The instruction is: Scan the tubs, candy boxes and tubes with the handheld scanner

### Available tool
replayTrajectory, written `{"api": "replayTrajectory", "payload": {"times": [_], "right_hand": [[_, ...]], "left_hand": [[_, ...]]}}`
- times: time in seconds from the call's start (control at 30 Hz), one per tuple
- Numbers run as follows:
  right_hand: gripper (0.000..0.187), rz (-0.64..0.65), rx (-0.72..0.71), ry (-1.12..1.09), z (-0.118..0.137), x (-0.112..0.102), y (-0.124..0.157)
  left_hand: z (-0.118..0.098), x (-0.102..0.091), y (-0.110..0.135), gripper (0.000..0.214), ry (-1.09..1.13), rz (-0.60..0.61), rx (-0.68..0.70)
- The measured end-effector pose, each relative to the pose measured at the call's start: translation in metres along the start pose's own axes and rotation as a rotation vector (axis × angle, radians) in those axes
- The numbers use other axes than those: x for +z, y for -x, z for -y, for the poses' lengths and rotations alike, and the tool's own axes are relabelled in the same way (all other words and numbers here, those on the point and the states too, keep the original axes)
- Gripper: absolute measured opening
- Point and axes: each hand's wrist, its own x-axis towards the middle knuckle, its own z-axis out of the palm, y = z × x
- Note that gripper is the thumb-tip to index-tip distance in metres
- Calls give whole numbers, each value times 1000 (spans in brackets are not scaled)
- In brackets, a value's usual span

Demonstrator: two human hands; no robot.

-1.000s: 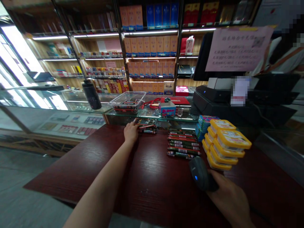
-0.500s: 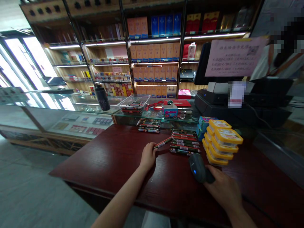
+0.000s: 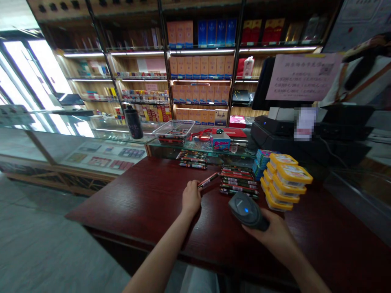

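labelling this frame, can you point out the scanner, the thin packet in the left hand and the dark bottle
Scanner (image 3: pixel 244 209): head view, middle of its dark casing
Thin packet (image 3: pixel 209 180): head view, middle of its wrapper
Dark bottle (image 3: pixel 133 123): head view, middle of its side

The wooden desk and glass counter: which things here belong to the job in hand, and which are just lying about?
Seem part of the job:
slim stick, in the left hand
handheld scanner, in the right hand
row of similar sticks, beyond the scanner

Probably just lying about, untouched:
dark bottle
pink notice
yellow-lidded tubs, though I can't be sure
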Motion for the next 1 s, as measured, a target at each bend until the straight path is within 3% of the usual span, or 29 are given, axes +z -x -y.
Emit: {"api": "replayTrajectory", "payload": {"times": [0.2, 0.47, 0.6, 0.73, 0.83, 1.0], "right_hand": [[40, 45, -12, -94, 5, 9, 2], [38, 83, -32, -48, 11, 6, 5], [29, 27, -65, 276, 1, -9, 6], [28, -177, -100, 699, -28, -25, 6], [29, -290, -163, 844, -49, -28, 5], [28, -336, -251, 889, -62, -25, 4]], "left_hand": [[-1, 1, 0, 10, 8, -1, -4], [-1, -1, 0, 9, 30, -3, 13], [0, -2, 0, 14, 109, -8, 63], [-1, -5, -1, 17, 272, 19, 255], [-5, -9, 1, 17, 295, 121, 386], [-14, -13, 4, 19, 150, 261, 473]]}}
